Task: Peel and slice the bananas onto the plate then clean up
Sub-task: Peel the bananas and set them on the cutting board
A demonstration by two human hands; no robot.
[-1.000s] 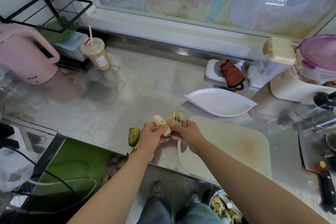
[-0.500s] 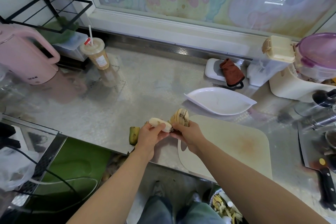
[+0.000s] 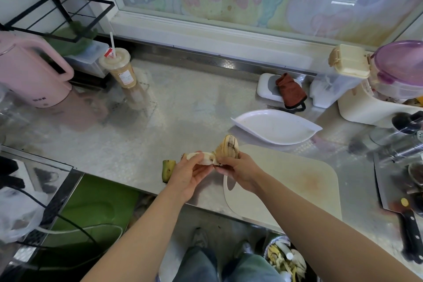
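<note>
Since a second ago the peeled banana (image 3: 202, 157) has tipped from nearly upright to lying level, and the peel (image 3: 227, 147) has come further off it. Both are held in the air at the far left corner of the cutting board (image 3: 286, 181). There the left hand (image 3: 186, 175) curls fingers and thumb round the pale flesh. The right hand (image 3: 240, 171) pinches the base of the spotted peel, whose flap stands up. A second banana (image 3: 168, 168), unpeeled, lies on the counter (image 3: 183, 110) left of the board. Just behind the board sits the white plate (image 3: 274, 127). To the board's right lies a knife (image 3: 410, 233).
</note>
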